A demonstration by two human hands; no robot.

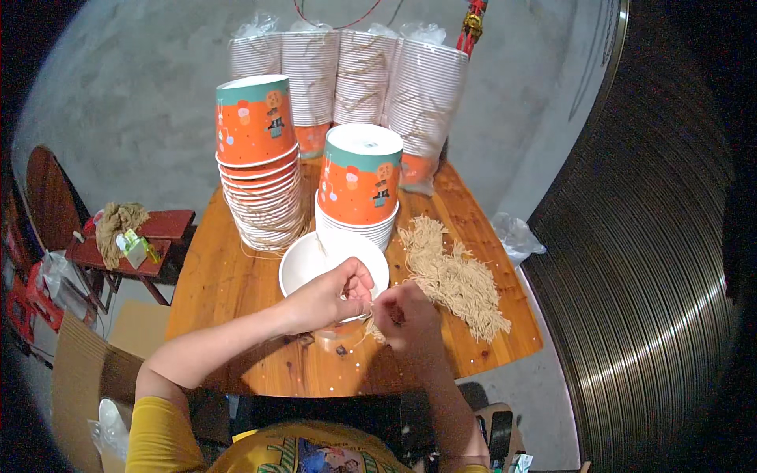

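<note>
A white-lined paper tub [303, 262] sits at the near middle of the table, its round mouth facing up toward me. Over its near right rim, my left hand [335, 298] is closed with fingertips pinched on a thin tan string [367, 334]. Close beside it, my right hand [406, 315] is curled shut on the same string, and loose ends hang below the two hands. Most of the string is hidden by my fingers. Right of my hands lies a spread pile of tan strings [457, 280].
Upside-down orange and green paper tubs form a shorter stack [359, 185] behind the bowl-like opening and a taller, string-wrapped stack [256, 189] at left. Bagged white stacks [426, 87] line the table's far edge. A red bench [162, 229] and cardboard box [79, 370] stand left.
</note>
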